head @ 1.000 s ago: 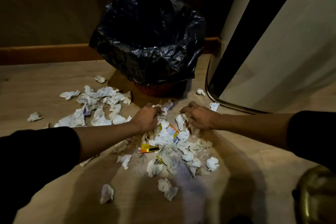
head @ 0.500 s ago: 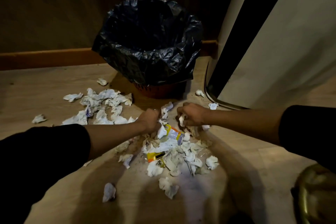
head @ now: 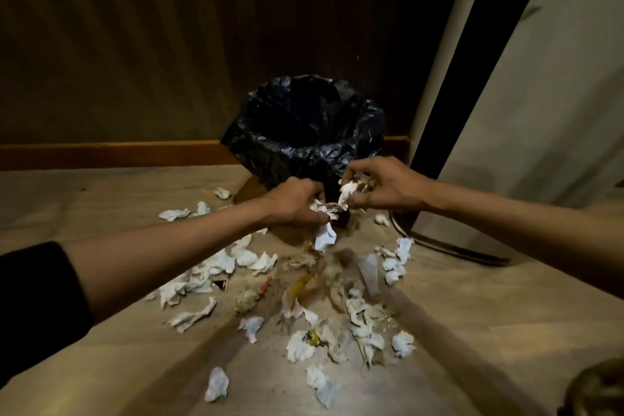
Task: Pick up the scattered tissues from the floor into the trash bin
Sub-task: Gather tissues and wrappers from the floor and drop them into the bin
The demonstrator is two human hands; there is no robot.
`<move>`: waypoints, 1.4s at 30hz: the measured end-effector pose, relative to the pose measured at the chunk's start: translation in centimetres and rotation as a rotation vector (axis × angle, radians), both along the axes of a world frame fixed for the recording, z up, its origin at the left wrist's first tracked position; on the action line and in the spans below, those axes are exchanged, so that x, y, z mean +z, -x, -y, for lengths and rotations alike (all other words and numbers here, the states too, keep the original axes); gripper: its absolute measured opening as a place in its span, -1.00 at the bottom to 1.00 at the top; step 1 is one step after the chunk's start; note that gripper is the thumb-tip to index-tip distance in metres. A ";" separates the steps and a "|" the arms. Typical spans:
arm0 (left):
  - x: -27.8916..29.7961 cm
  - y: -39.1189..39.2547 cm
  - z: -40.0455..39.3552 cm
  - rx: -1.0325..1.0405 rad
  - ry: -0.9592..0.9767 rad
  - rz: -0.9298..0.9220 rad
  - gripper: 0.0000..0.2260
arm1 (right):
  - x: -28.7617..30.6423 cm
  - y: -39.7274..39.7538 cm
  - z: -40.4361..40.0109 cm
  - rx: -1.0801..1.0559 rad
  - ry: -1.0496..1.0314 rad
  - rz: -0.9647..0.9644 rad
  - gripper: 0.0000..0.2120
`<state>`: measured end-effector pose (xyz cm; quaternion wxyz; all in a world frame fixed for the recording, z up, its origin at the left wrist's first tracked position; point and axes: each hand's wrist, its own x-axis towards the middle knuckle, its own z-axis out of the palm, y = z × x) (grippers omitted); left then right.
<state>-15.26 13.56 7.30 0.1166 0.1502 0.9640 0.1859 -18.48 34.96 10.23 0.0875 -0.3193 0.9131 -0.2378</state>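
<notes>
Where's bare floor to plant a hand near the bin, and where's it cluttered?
Bare wooden floor: far left, between the brown baseboard and the scattered white tissues; also right foreground beside the pale cabinet. Crowded: the strip in front of the black-lined trash bin, under both hands.

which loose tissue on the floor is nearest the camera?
The lone crumpled tissue at bottom left, apart from the main pile. Only the tissue to its right comes close, lying about level with it.

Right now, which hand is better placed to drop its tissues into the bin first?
Probably the right hand: its fingers hold a tissue wad higher and nearer the trash bin rim. The left hand grips tissues lower, one dangling below the rim.
</notes>
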 end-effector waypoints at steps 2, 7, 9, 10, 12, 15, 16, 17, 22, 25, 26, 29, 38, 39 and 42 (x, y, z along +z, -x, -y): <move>3.1 -0.3 0.3 -0.023 0.018 -0.026 -0.76 | 2.8 -0.1 0.1 -0.023 0.073 -0.006 -0.79; 10.2 0.0 2.3 0.038 -0.036 -0.080 -0.83 | 6.8 1.1 1.2 -0.076 0.250 0.025 -0.82; 12.3 0.9 3.4 0.126 -0.105 -0.166 -0.85 | 7.3 2.2 1.8 -0.127 0.359 0.078 -0.85; 13.2 1.5 4.0 0.182 -0.172 -0.197 -0.86 | 7.5 2.8 2.1 -0.152 0.423 0.113 -0.86; 14.6 3.0 5.1 0.300 -0.385 -0.229 -0.89 | 7.9 4.3 2.7 -0.214 0.536 0.171 -0.85; 15.3 6.1 5.9 0.498 -0.672 -0.305 -0.89 | 8.2 6.6 4.0 -0.335 0.649 0.238 -0.80; 15.1 7.3 6.1 0.565 -0.770 -0.309 -0.88 | 8.1 7.3 4.5 -0.380 0.692 0.256 -0.78; 15.0 8.3 6.1 0.626 -0.867 -0.304 -0.87 | 8.0 8.0 5.0 -0.425 0.734 0.271 -0.77; 11.3 11.4 5.1 0.751 -0.919 -0.273 -0.89 | 6.4 11.1 6.9 -0.570 0.800 0.325 -0.80; 8.1 12.4 4.3 0.791 -0.860 -0.165 -0.74 | 5.5 11.5 7.7 -0.606 0.850 0.438 -0.72; 7.1 13.0 4.3 0.775 -0.819 -0.116 -0.64 | 5.3 11.4 7.9 -0.599 0.862 0.485 -0.62; 5.9 12.7 3.7 0.665 -0.783 0.041 -0.41 | 4.6 11.3 7.9 -0.575 0.800 0.544 -0.46; 4.5 5.8 3.2 0.205 -0.368 -0.453 -0.65 | 1.0 6.1 3.1 -0.476 0.534 0.217 -0.87; 4.2 4.6 2.7 0.141 -0.335 -0.505 -0.68 | 0.2 4.9 2.2 -0.427 0.496 0.162 -0.88; 2.3 2.5 1.1 -0.067 -0.287 -0.555 -0.71 | -2.4 1.9 -0.6 -0.297 0.337 0.034 -0.89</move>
